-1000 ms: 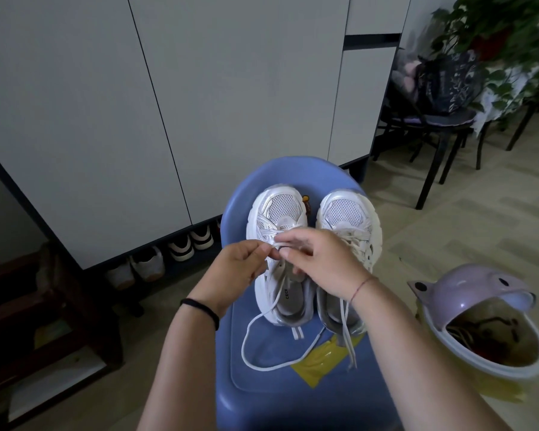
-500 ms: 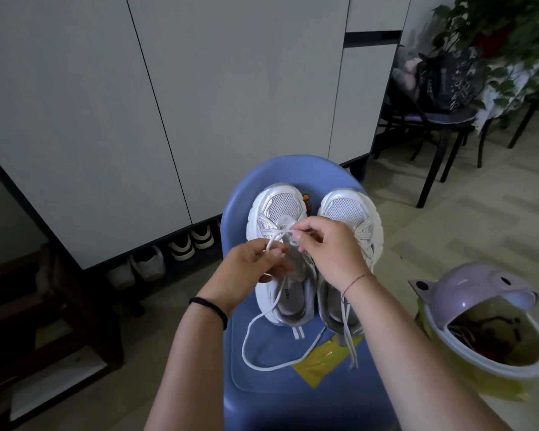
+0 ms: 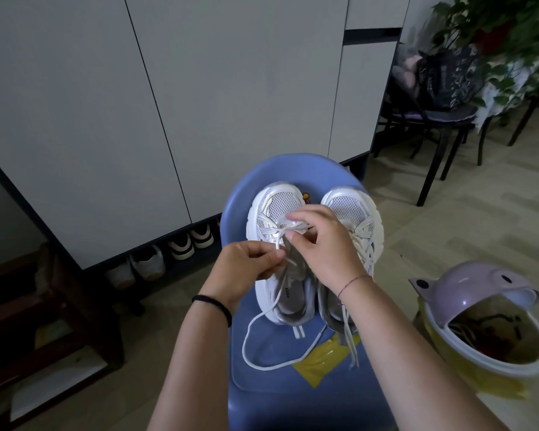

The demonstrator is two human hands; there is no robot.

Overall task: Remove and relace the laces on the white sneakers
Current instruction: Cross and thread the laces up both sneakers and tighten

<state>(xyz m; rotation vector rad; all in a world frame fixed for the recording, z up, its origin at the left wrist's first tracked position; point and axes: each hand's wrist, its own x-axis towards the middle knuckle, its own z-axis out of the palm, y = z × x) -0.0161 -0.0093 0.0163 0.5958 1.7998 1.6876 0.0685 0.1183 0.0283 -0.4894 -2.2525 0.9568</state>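
On blue chair [image 3: 293, 171] beside cabinet [image 3: 231, 88]: sneakers [image 3: 279, 206]

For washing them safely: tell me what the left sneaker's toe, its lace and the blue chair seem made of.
Left sneaker toe: white matte mesh, likely synthetic; a grid of small holes shows.
Lace: flat woven textile, fibre unclear; it droops in a soft loop.
Blue chair: moulded plastic, it seems; smooth, rounded, one-piece surface with a faint sheen.

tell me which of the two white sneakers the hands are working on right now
The left sneaker on the blue chair: the left hand and right hand both pinch its lace. Neither holds the right sneaker or its laces.
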